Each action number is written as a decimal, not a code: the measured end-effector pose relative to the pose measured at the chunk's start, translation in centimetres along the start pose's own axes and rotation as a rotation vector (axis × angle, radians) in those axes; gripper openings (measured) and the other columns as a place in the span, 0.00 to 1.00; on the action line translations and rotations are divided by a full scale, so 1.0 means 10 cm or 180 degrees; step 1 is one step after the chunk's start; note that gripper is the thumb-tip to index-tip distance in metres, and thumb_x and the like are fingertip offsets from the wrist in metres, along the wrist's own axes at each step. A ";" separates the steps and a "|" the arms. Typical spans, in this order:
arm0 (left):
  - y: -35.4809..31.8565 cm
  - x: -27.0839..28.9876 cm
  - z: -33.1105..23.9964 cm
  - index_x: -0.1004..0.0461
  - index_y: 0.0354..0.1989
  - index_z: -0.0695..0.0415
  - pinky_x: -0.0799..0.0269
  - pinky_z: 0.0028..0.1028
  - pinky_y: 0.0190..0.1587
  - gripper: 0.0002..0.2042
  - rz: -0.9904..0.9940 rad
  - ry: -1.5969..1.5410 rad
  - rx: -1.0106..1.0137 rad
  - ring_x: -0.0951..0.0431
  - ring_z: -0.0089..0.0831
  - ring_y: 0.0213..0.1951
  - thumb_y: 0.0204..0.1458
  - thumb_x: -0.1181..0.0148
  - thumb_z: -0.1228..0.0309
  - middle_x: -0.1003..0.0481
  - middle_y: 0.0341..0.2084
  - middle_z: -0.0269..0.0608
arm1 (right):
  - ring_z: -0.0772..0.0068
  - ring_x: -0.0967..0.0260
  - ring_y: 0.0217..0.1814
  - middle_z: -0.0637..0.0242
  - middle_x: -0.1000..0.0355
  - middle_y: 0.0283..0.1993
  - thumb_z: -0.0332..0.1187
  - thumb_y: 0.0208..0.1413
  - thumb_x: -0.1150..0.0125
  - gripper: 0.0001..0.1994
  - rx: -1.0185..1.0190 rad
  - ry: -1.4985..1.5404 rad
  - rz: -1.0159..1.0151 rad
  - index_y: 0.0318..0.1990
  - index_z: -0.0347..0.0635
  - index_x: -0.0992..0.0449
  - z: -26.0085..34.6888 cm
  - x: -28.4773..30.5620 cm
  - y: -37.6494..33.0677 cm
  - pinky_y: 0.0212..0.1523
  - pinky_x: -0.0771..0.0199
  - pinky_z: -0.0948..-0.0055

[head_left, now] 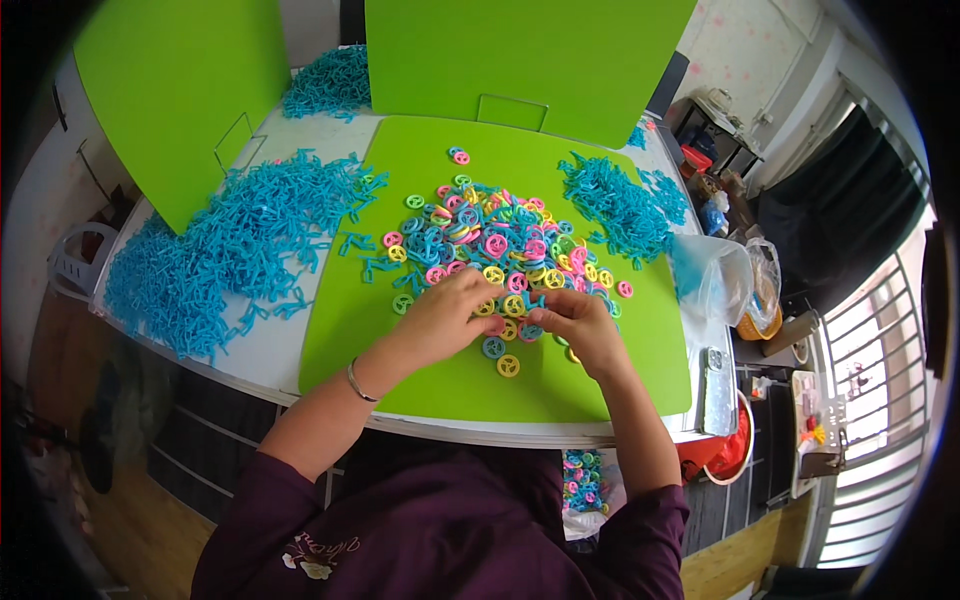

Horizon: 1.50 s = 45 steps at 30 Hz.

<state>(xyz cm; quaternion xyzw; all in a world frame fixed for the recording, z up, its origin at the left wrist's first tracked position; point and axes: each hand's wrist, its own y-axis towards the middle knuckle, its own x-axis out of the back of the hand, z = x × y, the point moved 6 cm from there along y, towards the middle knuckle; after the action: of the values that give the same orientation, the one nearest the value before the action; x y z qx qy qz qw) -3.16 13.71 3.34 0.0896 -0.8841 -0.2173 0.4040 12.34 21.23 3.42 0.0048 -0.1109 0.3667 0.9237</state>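
Both of my hands are close together over the near side of a pile of small spoked plastic wheels [495, 245] in pink, yellow, blue and green. My left hand [450, 310], with a bracelet on its wrist, has its thumb and fingers closed around a yellow wheel [484, 307]. My right hand [582, 325] pinches a small blue plastic piece [535, 299] between thumb and forefinger. Between the two hands another yellow wheel [513, 306] sits right beside the blue piece; whether they are joined I cannot tell. Loose below the fingers lie a blue wheel [493, 347] and a yellow wheel [508, 366].
A green mat [430, 385] covers the table's middle. Heaps of blue forked plastic parts lie left [230, 250], right [615, 210] and far back [330, 80]. Upright green boards [520, 60] stand behind. A phone [716, 390] and clear plastic bag [710, 280] rest at the right edge.
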 end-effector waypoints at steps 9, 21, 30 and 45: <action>0.04 -0.08 0.16 0.24 0.32 0.63 0.25 0.25 0.39 0.05 0.0127 -0.2053 0.1009 0.22 0.25 0.35 0.48 0.37 0.76 0.23 0.30 0.36 | 0.85 0.33 0.34 0.72 0.27 0.31 0.33 0.56 0.39 0.11 0.0306 0.0178 -0.0339 0.41 0.35 0.24 -0.30 0.00 0.01 0.36 0.32 0.81; -0.01 -0.08 0.19 0.24 0.32 0.64 0.21 0.22 0.34 0.03 -0.0430 -0.3449 0.1376 0.22 0.23 0.31 0.51 0.39 0.78 0.23 0.29 0.39 | 0.83 0.35 0.27 0.70 0.28 0.27 0.29 0.53 0.36 0.10 0.0926 0.0104 -0.0607 0.41 0.35 0.22 -0.13 -0.28 -0.08 0.27 0.36 0.79; -0.03 0.00 0.12 0.23 0.33 0.65 0.22 0.22 0.33 0.03 -0.0676 -0.2673 0.0968 0.23 0.22 0.29 0.51 0.40 0.78 0.23 0.26 0.38 | 0.67 0.37 0.22 0.61 0.33 0.24 0.24 0.45 0.34 0.11 0.2435 -0.2174 -0.1549 0.39 0.37 0.22 0.35 -0.41 -0.31 0.23 0.38 0.70; -0.01 -0.14 0.16 0.27 0.39 0.57 0.27 0.20 0.38 0.06 -0.0021 -0.3984 0.1834 0.26 0.18 0.36 0.55 0.42 0.71 0.25 0.32 0.31 | 0.72 0.27 0.37 0.60 0.25 0.39 0.22 0.53 0.42 0.20 0.0166 0.1444 0.0099 0.55 0.42 0.29 0.05 -0.22 -0.15 0.30 0.26 0.74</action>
<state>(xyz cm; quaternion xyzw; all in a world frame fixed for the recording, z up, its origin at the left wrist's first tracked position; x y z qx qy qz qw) -3.42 14.59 1.39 0.0537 -0.9732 0.0144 -0.2232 11.70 18.64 3.60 -0.0555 0.1091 0.3754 0.9187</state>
